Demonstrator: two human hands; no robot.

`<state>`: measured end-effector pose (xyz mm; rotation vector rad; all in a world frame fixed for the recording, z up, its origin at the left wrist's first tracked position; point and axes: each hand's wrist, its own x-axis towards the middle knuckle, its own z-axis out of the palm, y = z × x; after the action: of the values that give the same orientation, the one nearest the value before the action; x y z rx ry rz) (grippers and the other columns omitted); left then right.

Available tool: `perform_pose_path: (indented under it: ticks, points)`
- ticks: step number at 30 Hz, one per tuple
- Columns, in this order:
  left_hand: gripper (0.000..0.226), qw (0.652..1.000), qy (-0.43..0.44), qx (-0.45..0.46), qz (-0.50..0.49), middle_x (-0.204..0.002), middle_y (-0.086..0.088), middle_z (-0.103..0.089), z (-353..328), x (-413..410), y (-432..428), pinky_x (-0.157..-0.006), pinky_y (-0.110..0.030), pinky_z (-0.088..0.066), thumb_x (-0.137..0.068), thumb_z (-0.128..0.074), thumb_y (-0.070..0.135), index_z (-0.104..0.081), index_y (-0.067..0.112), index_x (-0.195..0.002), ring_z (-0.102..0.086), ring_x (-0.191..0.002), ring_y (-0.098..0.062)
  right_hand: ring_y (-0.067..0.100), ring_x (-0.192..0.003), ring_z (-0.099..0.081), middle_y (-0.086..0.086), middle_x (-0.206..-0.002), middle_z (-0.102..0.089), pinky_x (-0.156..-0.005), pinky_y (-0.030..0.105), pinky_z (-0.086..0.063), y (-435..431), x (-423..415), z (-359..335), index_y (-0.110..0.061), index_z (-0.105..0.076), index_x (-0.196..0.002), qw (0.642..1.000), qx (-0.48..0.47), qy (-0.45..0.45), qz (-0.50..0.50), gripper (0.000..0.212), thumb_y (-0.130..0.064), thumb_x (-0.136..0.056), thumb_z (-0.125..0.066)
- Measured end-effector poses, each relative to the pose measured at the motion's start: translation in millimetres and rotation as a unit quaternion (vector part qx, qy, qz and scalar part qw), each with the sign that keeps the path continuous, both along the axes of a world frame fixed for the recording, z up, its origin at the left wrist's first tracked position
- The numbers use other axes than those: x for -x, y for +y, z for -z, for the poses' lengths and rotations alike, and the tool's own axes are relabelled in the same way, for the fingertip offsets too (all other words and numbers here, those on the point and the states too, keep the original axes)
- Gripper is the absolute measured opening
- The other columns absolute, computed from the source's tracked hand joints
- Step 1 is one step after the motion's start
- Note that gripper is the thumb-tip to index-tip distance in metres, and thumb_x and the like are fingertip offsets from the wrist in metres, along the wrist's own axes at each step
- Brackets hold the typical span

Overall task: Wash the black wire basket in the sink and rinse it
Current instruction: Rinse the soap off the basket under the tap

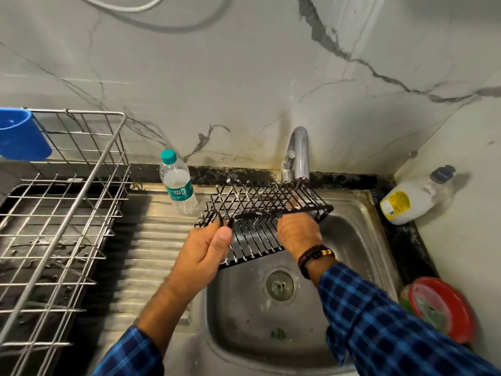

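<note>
The black wire basket is held over the sink, at 12 o'clock from the drain, under the tap. The left hand grips its left end, and the right hand curls around the near rim. Foam clings to the wires, so I think the rinsing remains.

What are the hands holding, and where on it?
Both hold the black wire basket: left hand at its left end, right hand on its rim nearer the right.

Both hands hold the black wire basket over the sink under the tap: left hand grips its left end, right hand its near rim.
</note>
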<state>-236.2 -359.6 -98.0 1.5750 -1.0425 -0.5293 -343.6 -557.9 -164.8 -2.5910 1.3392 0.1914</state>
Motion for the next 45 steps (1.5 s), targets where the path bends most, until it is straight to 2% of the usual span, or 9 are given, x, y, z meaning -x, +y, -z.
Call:
perform_pose_path:
  ticks: [4, 8, 10, 13, 17, 21, 28, 38, 45]
  points:
    - [0.063, 1.000, -0.021, -0.006, 0.001, -0.056, 0.010, -0.039, 6, -2, 1, -0.048, -0.022, -0.030, -0.097, -0.035, 0.066, -0.045, 0.015, -0.063, -0.037, -0.050, -0.006, 0.023, -0.096, -0.067, 0.004, -0.107, -0.067, -0.069, 0.026, -0.045, -9, 4, -13, -0.014, -0.061, -0.113, 0.993, 0.112, -0.026, -0.007, 0.020, -0.009, -0.097, -0.050]
    - [0.047, 0.999, 0.046, 0.025, 0.005, -0.054, 0.010, -0.041, -2, 3, -11, -0.048, -0.015, -0.031, -0.101, -0.038, 0.049, -0.043, 0.021, -0.064, -0.036, -0.048, -0.003, 0.048, -0.140, -0.031, 0.028, -0.150, -0.031, -0.112, 0.047, -0.039, -6, -6, -2, 0.001, -0.030, -0.148, 0.986, 0.152, -0.026, -0.068, 0.057, -0.006, -0.094, -0.047]
    - [0.041, 0.997, 0.070, 0.042, 0.007, -0.053, 0.012, -0.041, -7, -1, -18, -0.048, -0.014, -0.030, -0.100, -0.038, 0.042, -0.043, 0.022, -0.065, -0.035, -0.048, -0.002, 0.050, -0.148, -0.010, 0.025, -0.161, -0.010, -0.118, 0.059, -0.025, 0, -9, 9, -0.004, -0.024, -0.154, 0.991, 0.070, 0.006, -0.112, 0.060, -0.016, -0.099, -0.045]
    - [0.037, 0.996, 0.078, 0.040, 0.011, -0.052, 0.012, -0.041, -4, -5, -22, -0.047, -0.014, -0.030, -0.099, -0.039, 0.044, -0.046, 0.030, -0.066, -0.035, -0.047, -0.002, 0.045, -0.150, 0.005, 0.020, -0.164, 0.006, -0.123, 0.054, 0.000, 5, -6, 21, -0.005, -0.005, -0.158, 0.995, -0.038, 0.034, -0.085, 0.086, -0.066, -0.097, -0.012]
    - [0.039, 0.994, 0.094, 0.055, 0.025, -0.054, 0.013, -0.039, 8, -2, -29, -0.046, -0.015, -0.029, -0.101, -0.038, 0.042, -0.048, 0.036, -0.063, -0.034, -0.046, -0.005, 0.047, -0.146, 0.022, 0.019, -0.164, 0.009, -0.117, 0.056, 0.010, 19, 12, 11, -0.005, 0.002, -0.158, 0.992, -0.123, 0.014, -0.021, 0.086, -0.065, -0.099, -0.015]
    - [0.043, 0.993, 0.088, 0.047, 0.063, -0.055, 0.016, -0.039, 10, 2, -49, -0.048, -0.019, -0.027, -0.102, -0.039, 0.051, -0.049, 0.036, -0.063, -0.033, -0.048, -0.006, 0.038, -0.151, 0.010, 0.023, -0.164, 0.008, -0.120, 0.053, 0.003, 24, 17, -3, -0.008, -0.001, -0.159, 0.978, -0.197, -0.059, 0.022, 0.079, -0.059, -0.102, -0.022]
    - [0.058, 0.982, 0.147, 0.077, 0.094, -0.054, 0.012, -0.035, 6, -7, -58, -0.047, -0.018, -0.024, -0.096, -0.043, 0.064, -0.043, 0.019, -0.059, -0.028, -0.047, -0.006, 0.023, -0.151, 0.018, 0.004, -0.164, 0.019, -0.124, 0.051, 0.000, 20, 40, 10, -0.025, 0.008, -0.158, 0.971, -0.069, -0.101, -0.206, 0.069, -0.059, -0.102, -0.015]
    - [0.060, 0.975, 0.187, 0.083, 0.091, -0.055, 0.011, -0.036, 18, -6, -61, -0.047, -0.017, -0.026, -0.097, -0.044, 0.062, -0.043, 0.013, -0.063, -0.029, -0.047, -0.005, 0.031, -0.151, 0.015, 0.011, -0.163, 0.015, -0.121, 0.049, 0.009, 43, 28, 22, -0.018, 0.004, -0.159, 0.989, -0.036, -0.117, -0.089, 0.093, -0.075, -0.087, 0.010]
    - [0.059, 0.964, 0.224, 0.120, 0.073, -0.055, 0.007, -0.037, 31, -6, -67, -0.046, -0.024, -0.023, -0.097, -0.046, 0.063, -0.044, 0.015, -0.061, -0.027, -0.048, -0.010, 0.017, -0.154, -0.005, -0.003, -0.165, -0.009, -0.122, 0.054, -0.012, 20, 33, 26, -0.025, -0.015, -0.158, 0.971, 0.031, -0.124, -0.204, 0.061, -0.054, -0.104, -0.011]
